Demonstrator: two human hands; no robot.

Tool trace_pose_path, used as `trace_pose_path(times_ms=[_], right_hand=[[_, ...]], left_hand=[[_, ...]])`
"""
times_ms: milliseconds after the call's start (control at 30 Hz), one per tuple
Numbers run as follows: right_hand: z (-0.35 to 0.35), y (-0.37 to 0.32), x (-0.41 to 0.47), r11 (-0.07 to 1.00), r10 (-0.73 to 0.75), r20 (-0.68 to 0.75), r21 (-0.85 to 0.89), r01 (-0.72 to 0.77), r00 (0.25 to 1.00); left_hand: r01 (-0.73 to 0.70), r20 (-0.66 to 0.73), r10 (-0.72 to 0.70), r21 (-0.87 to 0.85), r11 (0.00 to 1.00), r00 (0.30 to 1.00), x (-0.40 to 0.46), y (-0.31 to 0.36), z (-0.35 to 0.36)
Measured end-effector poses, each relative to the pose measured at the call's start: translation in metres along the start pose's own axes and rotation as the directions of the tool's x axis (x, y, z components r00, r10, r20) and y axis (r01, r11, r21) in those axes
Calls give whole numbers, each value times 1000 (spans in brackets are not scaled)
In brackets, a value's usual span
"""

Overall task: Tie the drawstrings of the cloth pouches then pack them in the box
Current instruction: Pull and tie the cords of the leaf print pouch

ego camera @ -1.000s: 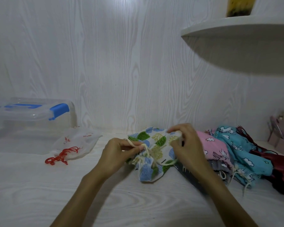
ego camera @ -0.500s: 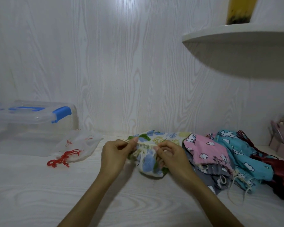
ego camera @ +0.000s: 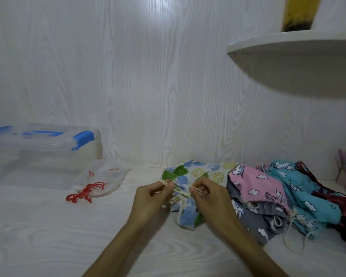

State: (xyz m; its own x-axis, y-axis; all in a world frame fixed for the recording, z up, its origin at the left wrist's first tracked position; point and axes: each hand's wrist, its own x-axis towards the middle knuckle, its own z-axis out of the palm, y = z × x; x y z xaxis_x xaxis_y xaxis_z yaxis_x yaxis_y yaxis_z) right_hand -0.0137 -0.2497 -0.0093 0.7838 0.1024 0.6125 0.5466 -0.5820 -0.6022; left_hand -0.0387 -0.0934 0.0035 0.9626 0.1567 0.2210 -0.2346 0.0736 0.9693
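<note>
Both hands pinch the cream drawstring (ego camera: 181, 192) at the gathered neck of the leaf-print pouch (ego camera: 188, 206) on the tabletop (ego camera: 68, 236): left hand (ego camera: 154, 198), right hand (ego camera: 208, 196). Uneven pulling could let the knot slip loose, I judge.

L hand (ego camera: 154, 198) + R hand (ego camera: 206, 194) pinch drawstring (ego camera: 183, 193) | leaf pouch (ego camera: 190, 212) (cinched) | box (ego camera: 42, 152) far left

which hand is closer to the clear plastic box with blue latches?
Left. The left hand works the leaf-print cloth pouch, apart from the clear plastic box with blue latches on its left. The right hand is beyond it, farther right.
</note>
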Motion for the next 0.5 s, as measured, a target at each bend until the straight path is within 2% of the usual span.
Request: trace_pose_path(times_ms=[100, 200, 267, 333, 367, 400, 467, 500], right_hand=[[3, 1, 0, 990, 118, -31, 85, -115, 992], [4, 3, 3, 934, 282, 1, 229, -275, 959], [7, 2, 4, 883, 345, 61, 316, -346, 937], [9, -1, 3, 833, 378, 120, 388, -393, 918], [10, -3, 3, 815, 380, 146, 414, -405, 914], [9, -4, 2, 807, 370, 165, 430, -405, 914], [8, -6, 2, 816, 329, 181, 440, -376, 927], [8, -6, 1, 828, 300, 182, 438, -350, 937]], left_hand=[[-175, 101, 160, 158, 972, 982, 0, -5, 0], [-381, 198, 326, 427, 820, 924, 6, -18, -7], [-438, 215, 386, 552, 710, 897, 7, -22, -10], [-425, 145, 441, 634, 646, 886, 7, -19, -12], [-423, 112, 453, 600, 679, 885, 7, -17, -10], [-408, 61, 434, 478, 778, 899, 6, -13, -8], [-251, 3, 252, 91, 964, 968, 3, 0, -1], [-145, 12, 146, -37, 989, 989, 3, 4, 0]])
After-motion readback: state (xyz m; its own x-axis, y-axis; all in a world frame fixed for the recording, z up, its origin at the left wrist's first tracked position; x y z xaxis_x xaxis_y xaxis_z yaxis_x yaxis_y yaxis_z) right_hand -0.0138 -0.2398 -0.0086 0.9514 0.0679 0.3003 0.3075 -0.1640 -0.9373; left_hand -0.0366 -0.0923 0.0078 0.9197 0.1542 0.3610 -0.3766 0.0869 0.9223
